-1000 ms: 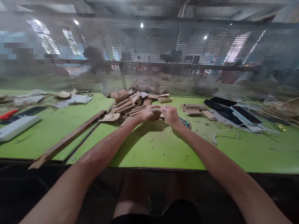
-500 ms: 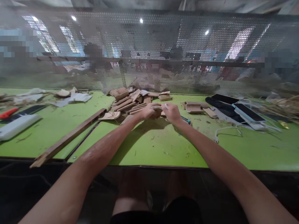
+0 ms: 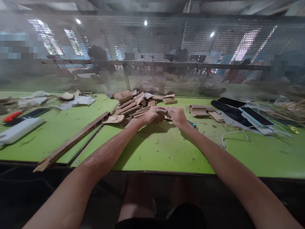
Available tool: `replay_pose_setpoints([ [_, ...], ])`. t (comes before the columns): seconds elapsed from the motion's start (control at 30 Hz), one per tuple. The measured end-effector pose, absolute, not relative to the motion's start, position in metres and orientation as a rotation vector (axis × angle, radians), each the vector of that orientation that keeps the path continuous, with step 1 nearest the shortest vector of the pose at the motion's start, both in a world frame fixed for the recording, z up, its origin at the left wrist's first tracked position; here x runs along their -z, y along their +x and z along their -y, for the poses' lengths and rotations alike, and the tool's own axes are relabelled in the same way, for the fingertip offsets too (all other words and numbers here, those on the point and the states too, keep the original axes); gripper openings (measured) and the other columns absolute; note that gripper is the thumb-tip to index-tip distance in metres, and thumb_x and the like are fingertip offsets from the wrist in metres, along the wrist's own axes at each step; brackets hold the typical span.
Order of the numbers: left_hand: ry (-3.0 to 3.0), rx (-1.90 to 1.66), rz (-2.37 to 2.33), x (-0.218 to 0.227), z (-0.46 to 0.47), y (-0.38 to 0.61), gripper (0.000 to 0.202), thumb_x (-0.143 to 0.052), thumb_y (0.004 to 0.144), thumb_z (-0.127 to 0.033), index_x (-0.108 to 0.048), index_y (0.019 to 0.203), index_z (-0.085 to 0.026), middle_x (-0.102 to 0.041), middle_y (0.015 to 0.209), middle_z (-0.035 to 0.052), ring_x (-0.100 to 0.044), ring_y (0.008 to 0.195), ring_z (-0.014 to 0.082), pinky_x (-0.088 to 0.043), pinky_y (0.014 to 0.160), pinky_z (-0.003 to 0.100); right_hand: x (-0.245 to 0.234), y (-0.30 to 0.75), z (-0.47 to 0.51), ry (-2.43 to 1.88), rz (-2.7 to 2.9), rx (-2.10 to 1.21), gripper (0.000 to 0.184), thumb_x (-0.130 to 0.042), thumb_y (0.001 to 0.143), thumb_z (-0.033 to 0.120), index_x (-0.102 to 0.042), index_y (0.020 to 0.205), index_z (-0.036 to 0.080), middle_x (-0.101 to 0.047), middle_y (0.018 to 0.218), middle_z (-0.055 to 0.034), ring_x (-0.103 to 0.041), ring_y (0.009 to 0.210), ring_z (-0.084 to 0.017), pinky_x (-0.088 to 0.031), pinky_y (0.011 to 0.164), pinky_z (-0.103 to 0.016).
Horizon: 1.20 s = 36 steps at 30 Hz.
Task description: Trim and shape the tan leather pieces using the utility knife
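Observation:
My left hand [image 3: 152, 115] is closed around a light brown curved piece [image 3: 162, 110], apparently bamboo, over the middle of the green table. Close against its right end, my right hand [image 3: 178, 117] has its fingers pinched together. A small whitish bit shows at those fingertips, too small to name. Just behind my hands lies a heap of split bamboo pieces [image 3: 128, 108]. Partly hidden by my right wrist, a dark and teal tool [image 3: 192, 124] rests on the table.
A long wooden strip [image 3: 73, 140] juts past the front edge of the green table [image 3: 157, 156]. Leftward are a white case [image 3: 21, 130] and a red-handled tool [image 3: 12, 116]. Bamboo pieces [image 3: 199, 111], phones [image 3: 256, 116] and a cable [image 3: 234, 132] lie rightward. Perforated mesh [image 3: 152, 76] stands behind.
The whole view has shifted slightly right and down. Both hands stay together at the curved piece, with hardly any change in their grip.

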<state>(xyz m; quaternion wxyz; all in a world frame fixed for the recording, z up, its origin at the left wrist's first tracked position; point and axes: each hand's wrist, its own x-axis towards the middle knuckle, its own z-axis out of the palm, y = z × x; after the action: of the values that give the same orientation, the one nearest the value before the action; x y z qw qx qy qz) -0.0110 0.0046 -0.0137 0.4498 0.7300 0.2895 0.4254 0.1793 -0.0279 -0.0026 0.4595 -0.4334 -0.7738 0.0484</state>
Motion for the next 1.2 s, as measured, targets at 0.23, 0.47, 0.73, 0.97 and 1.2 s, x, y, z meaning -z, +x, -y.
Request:
replay_pose_setpoints([
  [0.23,1.808,-1.004,-0.715,0.009,0.006,-0.007,0.047,-0.053,0.052,-0.015,-0.070,0.095,-0.014,-0.070,0.079,0.0043,-0.062,0.067,0.0160,-0.051,0.059,0.026,0.001,0.182,0.026,-1.026,1.946,-0.211,0.055,-0.036,0.097,0.062,-0.050,0.061,0.022,-0.053,0.059,-0.0021,-0.048,0.059,-0.016,-0.033,0.057,-0.029],
  [0.47,1.755,-0.894,-0.667,0.011,0.012,-0.005,0.048,-0.059,0.059,-0.016,-0.064,0.106,-0.012,-0.067,0.071,0.0020,-0.059,0.057,0.0133,-0.044,0.052,0.023,-0.006,0.178,0.030,-0.982,2.003,-0.104,0.046,-0.037,0.099,0.050,-0.048,0.063,0.023,-0.053,0.060,-0.0023,-0.047,0.062,-0.017,-0.032,0.060,-0.030],
  [0.73,1.751,-0.884,-0.683,0.004,0.017,-0.004,0.050,-0.064,0.060,-0.017,-0.065,0.109,-0.011,-0.067,0.069,0.0019,-0.057,0.056,0.0124,-0.042,0.053,0.022,-0.006,0.176,0.028,-0.997,2.051,0.048,0.040,-0.038,0.099,0.041,-0.045,0.063,0.023,-0.052,0.062,-0.0027,-0.045,0.061,-0.017,-0.031,0.063,-0.032],
  [0.97,1.787,-0.873,-0.653,0.008,0.015,-0.004,0.044,-0.070,0.062,-0.020,-0.065,0.105,-0.011,-0.066,0.071,0.0013,-0.058,0.059,0.0123,-0.043,0.055,0.022,-0.005,0.178,0.028,-0.942,2.103,0.155,0.039,-0.040,0.100,0.038,-0.052,0.066,0.022,-0.057,0.069,-0.0046,-0.050,0.069,-0.019,-0.036,0.068,-0.032],
  [1.2,1.818,-0.864,-0.650,0.004,0.018,-0.003,0.036,-0.069,0.062,-0.020,-0.064,0.096,-0.011,-0.064,0.068,0.0004,-0.057,0.058,0.0118,-0.043,0.055,0.022,-0.006,0.176,0.026,-0.881,2.122,0.154,0.039,-0.044,0.101,0.034,-0.048,0.064,0.024,-0.054,0.067,-0.0043,-0.049,0.076,-0.021,-0.040,0.071,-0.035],
])
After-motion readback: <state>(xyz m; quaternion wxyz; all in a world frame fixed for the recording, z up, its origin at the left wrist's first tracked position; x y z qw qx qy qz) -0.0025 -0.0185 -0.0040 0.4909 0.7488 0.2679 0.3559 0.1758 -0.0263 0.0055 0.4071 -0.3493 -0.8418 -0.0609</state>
